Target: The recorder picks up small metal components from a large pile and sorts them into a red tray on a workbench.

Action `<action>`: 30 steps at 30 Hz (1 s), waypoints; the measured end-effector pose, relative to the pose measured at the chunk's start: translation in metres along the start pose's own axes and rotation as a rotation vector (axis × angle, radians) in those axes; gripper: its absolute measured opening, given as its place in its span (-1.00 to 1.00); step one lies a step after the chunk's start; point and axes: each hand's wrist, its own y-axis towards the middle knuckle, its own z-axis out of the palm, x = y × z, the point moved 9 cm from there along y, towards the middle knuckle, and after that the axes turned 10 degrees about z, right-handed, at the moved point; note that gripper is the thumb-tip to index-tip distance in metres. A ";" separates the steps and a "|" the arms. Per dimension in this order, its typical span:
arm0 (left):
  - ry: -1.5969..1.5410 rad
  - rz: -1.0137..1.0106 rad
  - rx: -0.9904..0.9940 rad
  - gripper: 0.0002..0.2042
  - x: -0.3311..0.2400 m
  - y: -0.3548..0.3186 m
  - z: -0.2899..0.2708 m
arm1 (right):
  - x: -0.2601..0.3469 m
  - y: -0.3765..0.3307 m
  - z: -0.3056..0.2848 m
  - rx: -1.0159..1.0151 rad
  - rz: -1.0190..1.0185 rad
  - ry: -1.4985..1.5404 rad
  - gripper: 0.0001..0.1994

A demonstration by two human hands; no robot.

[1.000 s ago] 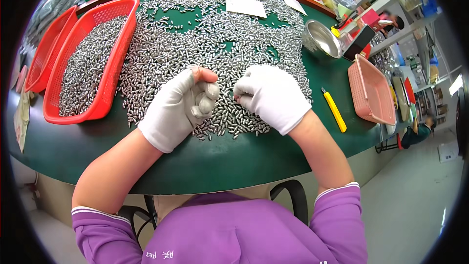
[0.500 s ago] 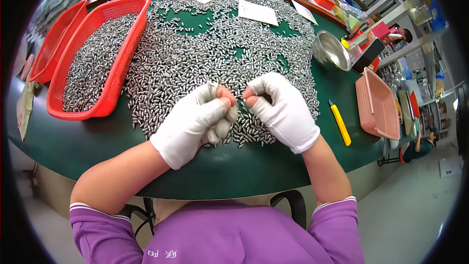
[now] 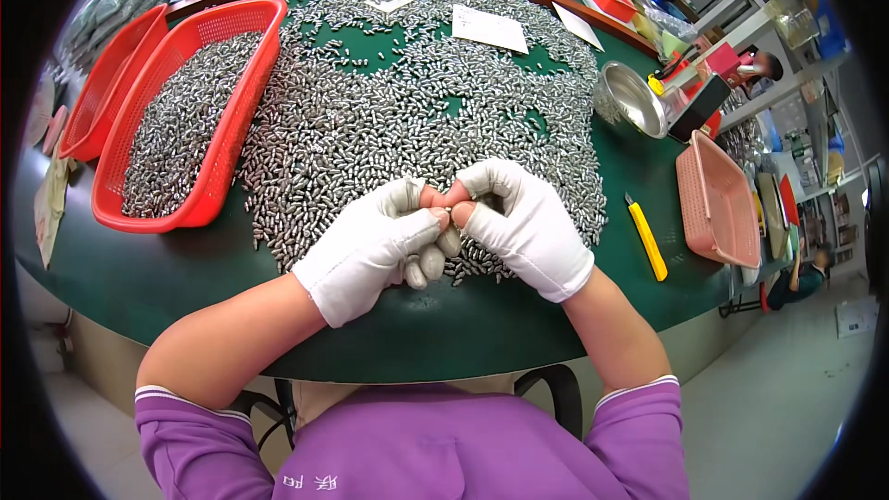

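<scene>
Both hands meet fingertip to fingertip at the near edge of the pile: the left hand (image 3: 370, 245) is curled shut, its thumb and forefinger pinching what looks like one small metal piece (image 3: 448, 214), though the piece is nearly hidden between the gloves, and the right hand (image 3: 523, 222) closes on the same spot from the other side, fingers bent in. The white gloves have open tips, so bare fingertips do the holding; a piece this small could slip from that pinch and drop back among the others, where it would be impossible to tell apart. Just beyond the hands the heap of metal pieces (image 3: 407, 111) spreads across the green worktop (image 3: 185, 268) to the far rim, and its near fringe lies close to the edge, so a sweep of a wrist or sleeve could push some off onto the floor. To the left a red basket (image 3: 218, 167) holds more pieces; to the right lie a steel bowl (image 3: 632, 100), a yellow cutter (image 3: 645, 237) and a pink tray (image 3: 718, 204), well apart from the hands.
</scene>
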 end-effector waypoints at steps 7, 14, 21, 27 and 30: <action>-0.035 0.013 0.053 -0.81 0.001 0.001 0.000 | -0.001 0.001 -0.001 -0.031 -0.032 0.036 -0.88; -0.059 0.004 0.035 -0.80 0.001 0.002 0.001 | 0.000 0.004 -0.018 -0.155 -0.112 -0.008 -0.92; -0.149 0.000 0.049 -0.78 0.000 0.001 0.001 | 0.032 -0.012 -0.011 -0.203 -0.498 -0.248 -0.86; -0.207 0.003 0.061 -0.73 0.002 0.001 0.002 | 0.042 -0.021 -0.004 -0.236 -0.670 -0.374 -0.83; -0.198 0.030 0.075 -0.71 -0.001 0.001 0.004 | 0.041 -0.018 -0.004 -0.214 -0.624 -0.342 -0.83</action>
